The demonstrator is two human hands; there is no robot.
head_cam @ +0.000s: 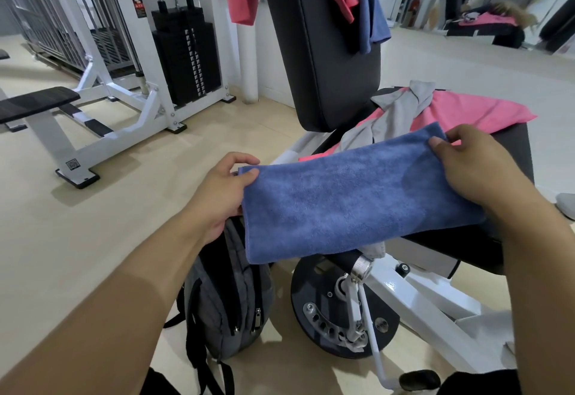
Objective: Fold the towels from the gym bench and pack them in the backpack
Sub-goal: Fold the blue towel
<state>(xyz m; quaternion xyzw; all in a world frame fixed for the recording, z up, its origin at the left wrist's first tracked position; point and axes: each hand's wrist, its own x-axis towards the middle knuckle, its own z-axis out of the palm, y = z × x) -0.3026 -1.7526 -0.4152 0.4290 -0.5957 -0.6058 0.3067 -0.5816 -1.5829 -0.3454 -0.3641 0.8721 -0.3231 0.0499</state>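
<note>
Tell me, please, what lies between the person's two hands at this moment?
In the head view, the folded blue towel spans the whole stretch. The left hand pinches its left end and the right hand holds its far right corner, above the backpack.

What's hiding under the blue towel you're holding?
Under the blue towel you can see a grey backpack on the floor and the bench's black seat edge. The backpack's top is covered, so whether it's open is hidden.
</note>
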